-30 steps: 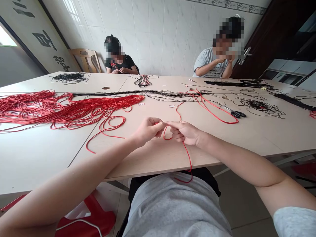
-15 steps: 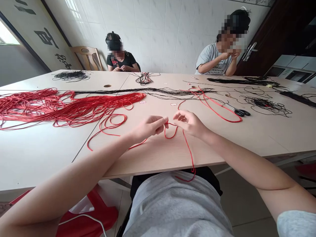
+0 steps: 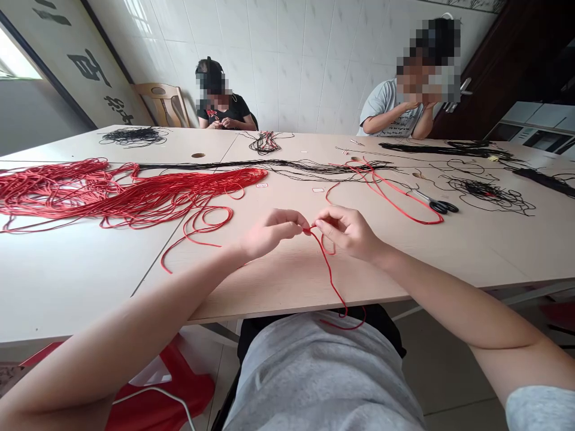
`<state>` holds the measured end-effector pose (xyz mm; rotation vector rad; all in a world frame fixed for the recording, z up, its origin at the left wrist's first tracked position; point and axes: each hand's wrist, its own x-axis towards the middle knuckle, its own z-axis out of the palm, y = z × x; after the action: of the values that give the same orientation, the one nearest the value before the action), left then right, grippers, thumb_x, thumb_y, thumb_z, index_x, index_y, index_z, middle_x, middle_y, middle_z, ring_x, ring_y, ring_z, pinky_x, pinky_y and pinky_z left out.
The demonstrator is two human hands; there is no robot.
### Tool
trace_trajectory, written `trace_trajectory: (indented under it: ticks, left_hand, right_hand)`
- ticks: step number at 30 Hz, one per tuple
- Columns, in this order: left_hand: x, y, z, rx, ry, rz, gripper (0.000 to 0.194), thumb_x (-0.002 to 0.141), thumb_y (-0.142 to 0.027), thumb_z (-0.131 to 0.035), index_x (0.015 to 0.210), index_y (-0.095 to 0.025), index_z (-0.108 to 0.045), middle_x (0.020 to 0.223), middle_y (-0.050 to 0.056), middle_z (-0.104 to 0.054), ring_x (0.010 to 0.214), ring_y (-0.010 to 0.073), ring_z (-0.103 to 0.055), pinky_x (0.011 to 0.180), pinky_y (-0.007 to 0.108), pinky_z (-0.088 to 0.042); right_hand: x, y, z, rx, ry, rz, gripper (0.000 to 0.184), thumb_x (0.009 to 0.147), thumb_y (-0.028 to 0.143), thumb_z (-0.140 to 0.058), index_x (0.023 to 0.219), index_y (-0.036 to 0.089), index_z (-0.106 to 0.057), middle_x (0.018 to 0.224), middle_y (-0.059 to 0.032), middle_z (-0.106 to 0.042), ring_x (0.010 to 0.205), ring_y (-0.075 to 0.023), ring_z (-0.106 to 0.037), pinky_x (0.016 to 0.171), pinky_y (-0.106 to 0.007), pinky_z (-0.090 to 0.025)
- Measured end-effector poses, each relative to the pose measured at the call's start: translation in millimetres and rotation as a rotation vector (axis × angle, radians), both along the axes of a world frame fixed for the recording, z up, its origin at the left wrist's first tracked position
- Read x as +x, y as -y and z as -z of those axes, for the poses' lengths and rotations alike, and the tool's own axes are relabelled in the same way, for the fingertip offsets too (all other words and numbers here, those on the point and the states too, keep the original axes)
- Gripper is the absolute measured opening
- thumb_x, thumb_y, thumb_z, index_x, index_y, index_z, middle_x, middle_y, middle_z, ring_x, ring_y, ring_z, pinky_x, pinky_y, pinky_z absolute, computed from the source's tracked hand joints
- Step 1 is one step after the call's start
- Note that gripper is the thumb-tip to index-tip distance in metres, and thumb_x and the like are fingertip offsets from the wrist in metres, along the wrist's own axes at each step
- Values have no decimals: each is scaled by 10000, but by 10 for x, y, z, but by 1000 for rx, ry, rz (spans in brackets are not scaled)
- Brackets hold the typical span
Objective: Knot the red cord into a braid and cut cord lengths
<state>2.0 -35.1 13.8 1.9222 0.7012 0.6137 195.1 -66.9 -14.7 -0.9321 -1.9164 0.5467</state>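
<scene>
Above the near edge of the table, my left hand (image 3: pixel 276 230) pinches a thin red cord (image 3: pixel 330 272) between thumb and forefinger. Close beside it, my right hand (image 3: pixel 348 232) is closed on another part of the same cord, and a short stretch runs between the fingertips. From there the cord drops over the table edge, its tail curling on my grey shirt. A small loop hangs under my right fingers. Whether a knot sits in the left fingertips is too small to tell.
A large bundle of red cords (image 3: pixel 179 188) spreads on the left of the table (image 3: pixel 269 287). Black cords (image 3: pixel 296 164) run across the middle. Black-handled scissors (image 3: pixel 442 206) lie right, near a black cord tangle (image 3: pixel 487 191). Two people sit opposite, hands raised to their work.
My right hand has closed its fingers on the cord near my left fingertips. The hanging loop has shifted right and shrunk, and the tail now drops from between my hands.
</scene>
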Motion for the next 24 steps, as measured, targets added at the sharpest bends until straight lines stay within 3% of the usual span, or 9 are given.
trace_trajectory:
  ticks: [4, 9, 12, 17, 21, 24]
  left_hand:
    - [2, 60, -6, 274, -160, -59, 209, 742, -239, -490, 830, -119, -637, 541, -37, -421, 507, 70, -331, 484, 211, -254]
    - [0, 122, -16, 540, -197, -130, 199, 743, -254, -505, 785, -127, -653, 495, -62, -318, 465, 56, -245, 464, 208, -225]
    - [-9, 138, -18, 619, -183, -154, 199, 749, -261, -512, 790, -131, -657, 495, -63, -301, 461, 57, -232, 461, 211, -226]
    - [-13, 121, 21, 646, -179, -181, 215, 763, -267, -492, 740, -146, -668, 489, -46, -404, 450, 58, -277, 457, 210, -243]
    - [22, 123, 59, 708, -162, -170, 151, 700, -206, -510, 666, -150, -645, 486, -45, -420, 446, 55, -293, 454, 203, -264]
    - [56, 160, 53, 779, -65, -124, 135, 647, -142, -490, 551, -141, -585, 463, -44, -381, 448, 56, -300, 450, 205, -270]
  right_hand:
    - [6, 24, -23, 250, 89, 55, 95, 820, 170, -508, 771, 147, -586, 685, -1, -503, 564, -74, -417, 507, -205, -335]
    - [20, 41, -13, 335, 151, 57, 93, 823, 179, -507, 816, 152, -596, 686, -8, -501, 574, -83, -430, 514, -207, -349]
    - [35, 36, 18, 374, 205, 47, 113, 816, 196, -523, 861, 163, -622, 647, 1, -486, 550, -85, -408, 513, -213, -341]
    - [27, 46, 49, 441, 241, 33, 100, 805, 175, -524, 824, 164, -622, 597, 13, -474, 515, -78, -367, 503, -212, -312]
    - [-16, 76, 46, 402, 239, 13, 120, 795, 188, -533, 684, 154, -563, 566, 24, -445, 509, -68, -345, 495, -206, -294]
    - [-70, 112, 20, 234, 162, 6, 396, 830, 279, -515, 496, 156, -340, 481, 49, -279, 465, -53, -248, 444, -213, -218]
